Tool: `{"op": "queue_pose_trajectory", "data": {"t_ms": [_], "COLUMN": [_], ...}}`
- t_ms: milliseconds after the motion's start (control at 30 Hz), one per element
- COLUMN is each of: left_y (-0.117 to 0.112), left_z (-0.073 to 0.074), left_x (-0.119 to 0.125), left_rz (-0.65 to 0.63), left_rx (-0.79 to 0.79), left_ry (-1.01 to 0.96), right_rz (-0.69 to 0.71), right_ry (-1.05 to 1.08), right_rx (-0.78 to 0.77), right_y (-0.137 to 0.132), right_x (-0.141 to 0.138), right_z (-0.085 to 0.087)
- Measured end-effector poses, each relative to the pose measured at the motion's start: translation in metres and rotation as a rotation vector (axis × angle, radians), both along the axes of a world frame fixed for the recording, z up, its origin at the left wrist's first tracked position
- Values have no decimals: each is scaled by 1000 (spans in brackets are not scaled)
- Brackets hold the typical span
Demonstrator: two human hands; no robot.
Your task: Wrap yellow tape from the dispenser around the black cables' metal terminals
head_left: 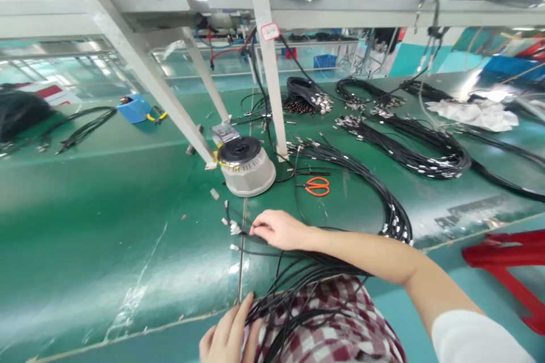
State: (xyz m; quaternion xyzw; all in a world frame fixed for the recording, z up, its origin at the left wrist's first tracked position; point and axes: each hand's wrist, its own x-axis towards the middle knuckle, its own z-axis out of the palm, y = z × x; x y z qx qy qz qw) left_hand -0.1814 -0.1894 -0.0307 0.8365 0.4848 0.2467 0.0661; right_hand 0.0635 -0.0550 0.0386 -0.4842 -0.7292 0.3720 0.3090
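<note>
My right hand (279, 229) rests on the green table (106, 221) and pinches a thin black cable (259, 250) near its metal-tipped end (234, 229). A bundle of black cables (293, 289) runs from there back over the table edge onto my checked lap. My left hand (227, 334) sits at the table's near edge with its fingers closed round that bundle. Several more metal connector ends (224, 212) lie just left of my right fingertips.
A grey round device with a black top (247, 167) stands behind my hands beside slanted white frame legs (272, 85). Orange scissors (318, 186) lie to its right. Coiled black cables (409, 147) cover the right side. A blue box (135, 108) lies far left, a red stool (511, 266) at right.
</note>
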Motion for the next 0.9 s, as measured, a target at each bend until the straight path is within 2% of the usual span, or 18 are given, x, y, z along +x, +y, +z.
{"op": "queue_pose_trajectory", "data": {"t_ms": [67, 200, 300, 367, 433, 533, 600, 667, 767, 900], "left_y": [-8, -21, -18, -5, 15, 50, 68, 80, 82, 69], "left_z": [1, 10, 27, 42, 58, 80, 93, 102, 110, 108], "left_x": [4, 11, 11, 11, 15, 30, 42, 49, 51, 48], "left_rz": [-94, -118, -63, 3, 61, 148, 134, 89, 49, -44], "left_rx": [-69, -140, -161, -197, -309, -617, -688, -718, -812, -1085], "left_ry": [28, -55, -74, -162, -383, -853, -1139, -1281, -1315, -1239], "right_rz": [-41, -105, -44, 45, 122, 188, 219, 266, 334, 219], "right_ry": [96, 240, 271, 251, 207, 116, 47, -21, -174, -325], "right_rx": [-73, -146, -154, -160, -158, -126, -89, -57, -17, 7], "right_y": [5, 10, -2, -17, -30, -43, -46, -46, -42, -27], "right_x": [8, 23, 28, 26, 20, 7, -1, -6, -2, 19], "right_z": [-8, -17, -7, 3, 11, 14, 12, 10, 6, 8]}}
